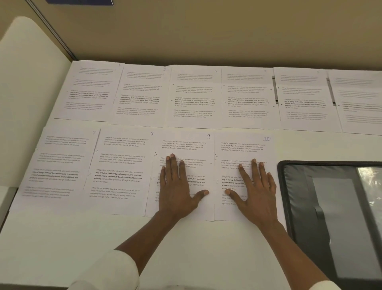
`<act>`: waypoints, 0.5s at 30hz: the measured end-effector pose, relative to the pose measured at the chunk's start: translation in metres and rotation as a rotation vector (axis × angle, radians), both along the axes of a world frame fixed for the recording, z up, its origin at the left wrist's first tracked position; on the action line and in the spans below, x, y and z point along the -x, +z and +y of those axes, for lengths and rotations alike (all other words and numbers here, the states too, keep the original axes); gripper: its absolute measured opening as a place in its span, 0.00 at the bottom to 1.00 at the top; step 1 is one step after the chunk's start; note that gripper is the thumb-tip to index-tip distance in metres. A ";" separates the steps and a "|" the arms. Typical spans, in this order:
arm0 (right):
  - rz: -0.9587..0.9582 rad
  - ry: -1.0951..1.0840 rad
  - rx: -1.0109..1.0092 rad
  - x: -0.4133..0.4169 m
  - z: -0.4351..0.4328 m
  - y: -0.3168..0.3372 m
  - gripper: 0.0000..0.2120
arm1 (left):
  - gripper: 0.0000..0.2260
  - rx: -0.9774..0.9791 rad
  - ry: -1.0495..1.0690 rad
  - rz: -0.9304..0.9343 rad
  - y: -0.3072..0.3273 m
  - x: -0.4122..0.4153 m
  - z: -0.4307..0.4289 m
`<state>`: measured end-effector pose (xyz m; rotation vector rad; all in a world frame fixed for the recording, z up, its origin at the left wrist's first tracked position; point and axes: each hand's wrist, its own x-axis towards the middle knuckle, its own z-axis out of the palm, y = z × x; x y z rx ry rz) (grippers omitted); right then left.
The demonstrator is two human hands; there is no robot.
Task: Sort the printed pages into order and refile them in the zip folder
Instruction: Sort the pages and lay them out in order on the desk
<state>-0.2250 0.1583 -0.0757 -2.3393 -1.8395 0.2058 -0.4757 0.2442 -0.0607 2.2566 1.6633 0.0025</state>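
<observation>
Printed pages lie in two rows on the white table (pixel 196 244). The far row runs from page 1 (pixel 91 91) on the left through pages 2 and 3 to several more at the right. The near row holds page 7 (pixel 60 165), page 8 (pixel 122 169), page 9 (pixel 186 142) and page 10 (pixel 244 145), each numbered by hand at the top right. My left hand (pixel 177 186) lies flat on page 9 with fingers straight. My right hand (pixel 256 186) lies flat on page 10, fingers spread. The open black zip folder (pixel 330 217) sits at the near right.
A beige wall stands right behind the far row. A pale rounded chair back (pixel 26 82) is at the left beside the table. The table's near strip in front of the pages is bare. A dark blue object (pixel 80 2) shows at the top left edge.
</observation>
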 end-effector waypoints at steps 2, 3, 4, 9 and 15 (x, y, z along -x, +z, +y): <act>-0.002 -0.003 -0.001 0.001 0.000 0.000 0.44 | 0.57 -0.006 0.002 -0.005 0.000 0.000 0.000; -0.004 -0.005 0.000 0.002 -0.001 0.000 0.44 | 0.57 -0.013 0.003 -0.007 0.000 0.000 0.000; -0.007 -0.008 0.001 0.002 -0.001 0.001 0.44 | 0.57 -0.018 0.004 -0.010 0.000 0.001 0.000; -0.012 -0.015 0.012 0.004 -0.001 0.002 0.44 | 0.57 -0.009 0.006 0.002 -0.001 0.001 0.001; 0.021 -0.046 -0.011 0.004 -0.005 0.003 0.42 | 0.57 -0.001 0.028 -0.045 0.004 -0.001 -0.002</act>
